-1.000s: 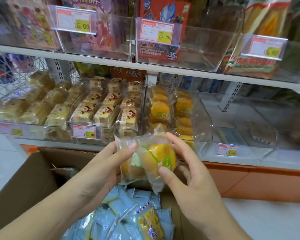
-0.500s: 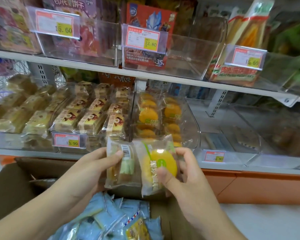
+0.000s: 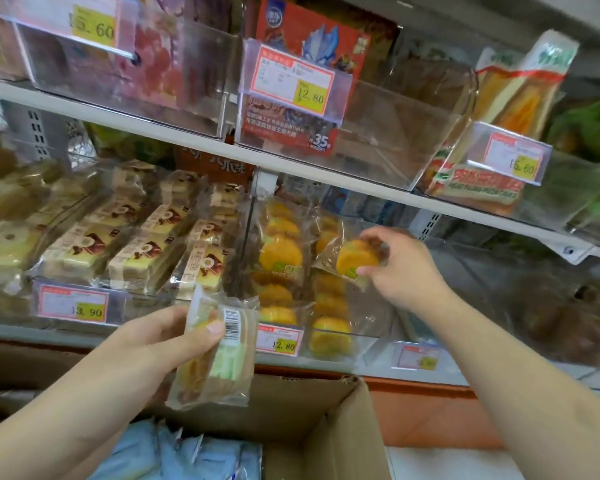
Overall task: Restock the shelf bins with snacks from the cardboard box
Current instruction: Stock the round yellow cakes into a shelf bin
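Observation:
My right hand [image 3: 400, 271] pinches a clear-wrapped orange cake [image 3: 355, 259] over the right column of the clear bin [image 3: 368, 344] that holds several such cakes. My left hand [image 3: 160, 344] grips another wrapped cake [image 3: 219, 358] with its barcode side up, low in front of the shelf. Below both hands stands the open cardboard box [image 3: 326, 427], with several pale blue snack packets [image 3: 194, 455] inside.
Left of the orange-cake bin, clear bins hold boxed cream cakes [image 3: 136, 251] and pale sponge cakes [image 3: 4, 237]. A nearly bare clear bin [image 3: 520, 306] lies to the right. The upper shelf [image 3: 326, 174] carries bins with price tags, a red toy pack and sandwich crackers.
My right hand lifted its orange cake up and away from the left hand's pack, to the bin. My left hand kept its pack low. The view moved closer to the shelf.

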The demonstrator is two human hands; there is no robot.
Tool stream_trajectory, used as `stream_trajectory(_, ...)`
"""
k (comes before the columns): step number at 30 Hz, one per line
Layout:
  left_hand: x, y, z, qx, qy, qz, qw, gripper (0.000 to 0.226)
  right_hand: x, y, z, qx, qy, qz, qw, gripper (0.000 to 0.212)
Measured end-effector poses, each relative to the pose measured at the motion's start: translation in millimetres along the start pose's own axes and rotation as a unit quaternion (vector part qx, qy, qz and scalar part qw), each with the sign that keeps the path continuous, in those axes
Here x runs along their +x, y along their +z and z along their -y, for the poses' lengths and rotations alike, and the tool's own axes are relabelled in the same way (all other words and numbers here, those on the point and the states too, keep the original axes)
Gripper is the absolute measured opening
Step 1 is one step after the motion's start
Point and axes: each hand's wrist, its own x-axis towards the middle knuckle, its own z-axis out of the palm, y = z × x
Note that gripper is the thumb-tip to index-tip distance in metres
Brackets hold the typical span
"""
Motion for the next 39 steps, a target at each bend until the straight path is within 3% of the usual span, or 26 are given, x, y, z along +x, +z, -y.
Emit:
stream_trajectory(4, 3.1, -1.0, 2.4, 0.010, 0.011, 0.008, 1.000, 0.035, 22.3, 21.9, -3.4, -0.072, 0.011, 0.051, 0.996, 0.054)
stream_trajectory(7, 2.5, -1.1, 6.2, 0.024, 0.025, -0.001, 0.999, 0.033, 24.1, 41.0, -2.8, -0.041, 0.018, 0.042, 0.998, 0.045)
stream_trajectory(9, 1.4, -1.2, 6.6, 0.030, 0.022, 0.002, 0.999, 0.036, 23.5, 47.2, -2.5, -0.080, 0.011, 0.031, 0.996, 0.044)
stream_trajectory(15, -3.1, 1.1, 2.5, 0.050, 0.027, 0.005, 0.998, 0.031, 9.1, 31.7, 2.8, -0.106, -0.001, 0.042, 0.993, 0.065)
stream_trajectory(18, -7.5, 2.6, 0.4, 0.058, 0.040, 0.006, 0.997, 0.033, -21.8, 19.2, 17.3, -0.072, 0.007, 0.019, 0.997, 0.076)
stream_trajectory(21, -16.6, 6.8, -3.1, 0.088, 0.076, 0.013, 0.993, 0.029, -75.8, 8.7, 42.8, 0.058, 0.035, 0.005, 0.998, 0.050)
stream_trajectory(22, -19.1, 8.8, -3.5, 0.115, 0.103, 0.014, 0.988, 0.031, -97.1, 6.9, 55.8, 0.153, 0.080, 0.023, 0.985, 0.035)
stream_trajectory(23, -21.3, 11.1, -2.3, 0.149, 0.133, 0.012, 0.980, 0.036, -120.3, 7.6, 69.7, 0.279, 0.140, 0.060, 0.948, 0.023)
stream_trajectory(24, -23.7, 13.9, -0.3, 0.187, 0.167, 0.010, 0.968, 0.043, -141.2, 8.8, 83.4, 0.407, 0.194, 0.103, 0.887, 0.021)
stream_trajectory(26, -30.7, 19.5, 5.6, 0.266, 0.243, 0.011, 0.933, 0.057, -173.3, 14.5, 100.6, 0.576, 0.252, 0.182, 0.756, 0.045)
stream_trajectory(28, -39.2, 23.6, 10.5, 0.336, 0.303, 0.049, 0.891, 0.066, -190.7, 19.1, 108.4, 0.633, 0.257, 0.218, 0.697, 0.053)
stream_trajectory(30, -47.8, 25.7, 13.1, 0.350, 0.314, 0.095, 0.878, 0.074, -199.0, 20.1, 106.8, 0.677, 0.239, 0.188, 0.670, 0.048)
stream_trajectory(33, -53.1, 22.5, 11.5, 0.294, 0.290, 0.063, 0.909, 0.075, -200.8, 14.0, 95.7, 0.711, 0.193, 0.147, 0.661, 0.053)
stream_trajectory(36, -50.5, 20.6, 10.8, 0.210, 0.177, 0.028, 0.961, 0.081, -200.8, 8.9, 92.1, 0.728, 0.134, 0.149, 0.656, 0.055)
stream_trajectory(39, -46.8, 21.3, 13.7, 0.126, 0.046, 0.058, 0.989, 0.060, -200.0, 11.1, 91.6, 0.717, 0.094, 0.137, 0.677, 0.062)
